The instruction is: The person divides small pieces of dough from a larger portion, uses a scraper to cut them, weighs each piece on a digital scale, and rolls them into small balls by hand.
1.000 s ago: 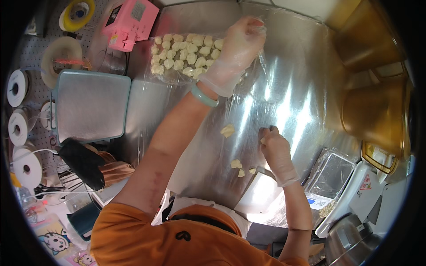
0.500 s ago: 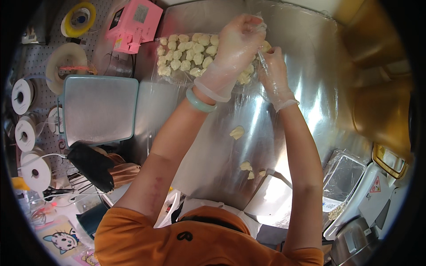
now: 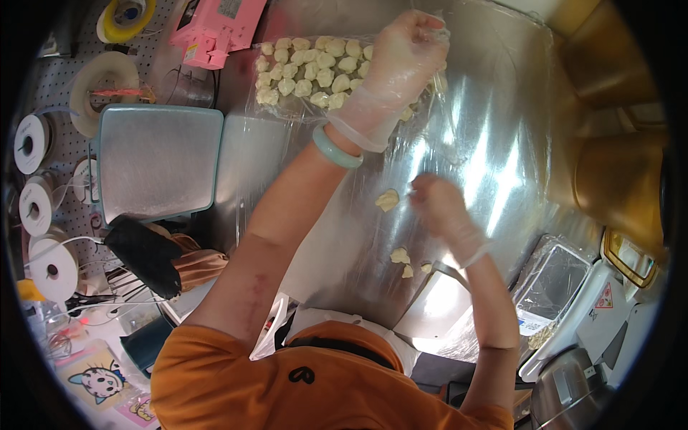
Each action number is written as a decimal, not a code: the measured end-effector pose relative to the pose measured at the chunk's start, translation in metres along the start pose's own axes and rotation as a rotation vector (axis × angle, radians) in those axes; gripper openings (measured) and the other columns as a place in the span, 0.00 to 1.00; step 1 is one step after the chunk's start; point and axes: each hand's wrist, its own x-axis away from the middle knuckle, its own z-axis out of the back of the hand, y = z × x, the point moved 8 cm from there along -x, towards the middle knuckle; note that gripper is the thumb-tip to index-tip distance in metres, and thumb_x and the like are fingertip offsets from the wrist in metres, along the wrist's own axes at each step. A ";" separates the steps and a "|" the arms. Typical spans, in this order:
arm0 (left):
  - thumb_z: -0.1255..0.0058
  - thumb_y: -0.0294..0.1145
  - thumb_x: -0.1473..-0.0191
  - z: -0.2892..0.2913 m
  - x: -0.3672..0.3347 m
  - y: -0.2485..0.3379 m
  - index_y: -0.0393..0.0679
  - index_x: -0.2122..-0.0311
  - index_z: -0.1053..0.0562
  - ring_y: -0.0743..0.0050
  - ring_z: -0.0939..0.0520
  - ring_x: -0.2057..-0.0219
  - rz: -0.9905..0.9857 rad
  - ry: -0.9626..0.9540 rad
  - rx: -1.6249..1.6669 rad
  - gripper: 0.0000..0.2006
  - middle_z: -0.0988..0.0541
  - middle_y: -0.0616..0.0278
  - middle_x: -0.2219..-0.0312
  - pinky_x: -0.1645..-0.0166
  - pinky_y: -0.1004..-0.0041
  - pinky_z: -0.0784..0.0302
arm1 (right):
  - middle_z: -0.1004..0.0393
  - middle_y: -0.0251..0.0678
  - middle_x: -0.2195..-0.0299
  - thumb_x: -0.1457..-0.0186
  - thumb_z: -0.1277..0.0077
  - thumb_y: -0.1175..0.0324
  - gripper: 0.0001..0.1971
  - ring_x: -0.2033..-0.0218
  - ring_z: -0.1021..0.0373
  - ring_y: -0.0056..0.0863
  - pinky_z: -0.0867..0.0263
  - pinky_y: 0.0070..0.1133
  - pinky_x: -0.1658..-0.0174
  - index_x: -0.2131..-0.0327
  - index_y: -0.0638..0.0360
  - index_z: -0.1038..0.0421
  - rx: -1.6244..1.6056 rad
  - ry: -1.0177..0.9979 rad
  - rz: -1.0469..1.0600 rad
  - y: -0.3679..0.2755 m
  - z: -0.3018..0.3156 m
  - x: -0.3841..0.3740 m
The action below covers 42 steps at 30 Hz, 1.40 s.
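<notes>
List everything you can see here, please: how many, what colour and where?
Dough lumps: many, cream, grouped at upper centre
Loose dough pieces: four, cream, around mid-worktop
Plastic film: count unclear, clear, across the worktop
Metal worktop: one, silver, centre
Boxy machine: one, pink, top left
Tape roll: one, yellow, top left
Spools: at least four, white, left
Tray-like container: one, silver with teal rim, left
Large containers: at least two, golden brown, right
Cartoon cat picture: one, multicoloured, lower left
Edge clutter: mixed, partly unclear
Bangle: one, pale green, left wrist
Shirt: one, orange, bottom
Left hand: one, clear-gloved, upper centre
Right hand: one, clear-gloved, centre
</notes>
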 end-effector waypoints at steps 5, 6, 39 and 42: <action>0.48 0.25 0.50 -0.005 -0.001 0.001 0.29 0.56 0.33 0.83 0.29 0.79 0.042 0.015 0.030 0.16 0.27 0.63 0.75 0.74 0.81 0.32 | 0.30 0.47 0.60 0.55 0.46 0.72 0.09 0.61 0.29 0.38 0.29 0.30 0.63 0.67 0.61 0.26 0.049 0.137 0.380 -0.046 -0.043 0.019; 0.48 0.25 0.50 -0.006 -0.001 0.003 0.29 0.56 0.33 0.83 0.29 0.79 0.039 0.015 0.029 0.16 0.27 0.63 0.75 0.74 0.81 0.33 | 0.30 0.47 0.60 0.56 0.45 0.73 0.09 0.62 0.29 0.38 0.29 0.29 0.63 0.68 0.61 0.26 0.082 0.105 0.401 -0.043 -0.050 0.015; 0.53 0.28 0.50 -0.137 0.026 -0.049 0.30 0.52 0.34 0.40 0.26 0.55 -0.125 -0.434 -0.584 0.20 0.27 0.37 0.58 0.49 0.57 0.31 | 0.30 0.37 0.57 0.42 0.57 0.75 0.12 0.62 0.34 0.22 0.37 0.19 0.57 0.55 0.66 0.33 -0.780 1.088 -0.065 0.075 0.124 0.051; 0.54 0.27 0.50 -0.122 0.077 -0.034 0.31 0.51 0.36 0.39 0.32 0.49 -0.405 -0.278 -0.579 0.20 0.31 0.38 0.52 0.44 0.57 0.36 | 0.33 0.43 0.52 0.40 0.58 0.71 0.15 0.53 0.35 0.33 0.39 0.26 0.50 0.51 0.67 0.36 -0.610 1.098 0.218 0.044 0.104 0.051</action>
